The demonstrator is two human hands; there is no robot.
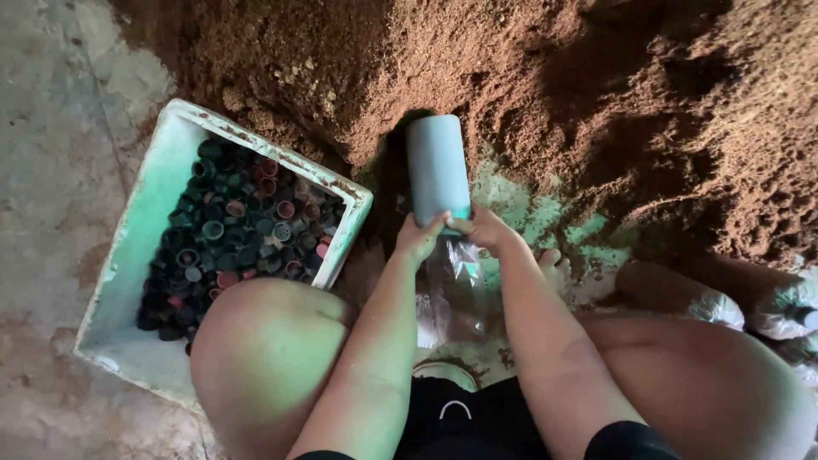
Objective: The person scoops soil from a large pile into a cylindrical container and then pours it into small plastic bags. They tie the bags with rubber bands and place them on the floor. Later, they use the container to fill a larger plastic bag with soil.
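Observation:
A grey plastic pipe (436,166) points away from me into a big heap of reddish-brown soil (545,94). Its near end sits in the mouth of a clear plastic bag (456,294) that hangs down between my knees. My left hand (419,238) grips the bag's rim against the pipe on the left side. My right hand (484,228) pinches the rim against the pipe on the right. The far end of the pipe is pressed into a dark hollow in the soil.
A white foam box (141,230) on my left holds several dark, red and green bottle caps (234,226). Filled clear bags (788,307) lie at the right. My knees (264,349) frame the bag. Bare concrete floor (51,153) lies at the left.

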